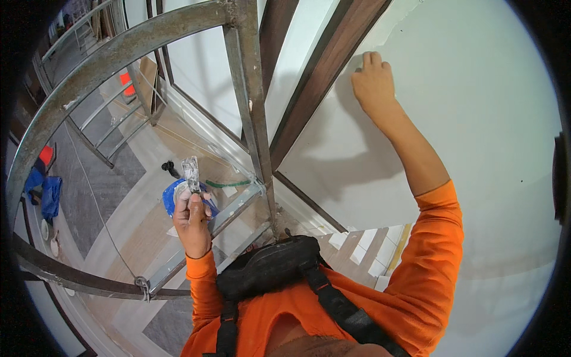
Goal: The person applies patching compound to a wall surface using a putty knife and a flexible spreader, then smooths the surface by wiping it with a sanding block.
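Note:
My left hand (191,223) is closed round a small putty knife (190,169), its blade pointing up and smeared with white. White residue coats the fingers too. Behind that hand shows a blue plastic bag (169,199) with something white in it; whether I hold it or it lies below, I cannot tell. My right hand (375,83) is raised to the white wall (464,131), knuckles bent and fingers curled at its surface, close to the dark brown trim (324,77). Anything inside those fingers is hidden.
A metal scaffold frame (238,71) curves round my left side, with wire tied on its lower bar (143,285). Far below lie a tiled floor (113,208), another metal frame (113,119), orange cones (127,83) and blue sheeting (51,196). A black pouch (270,268) hangs at my chest.

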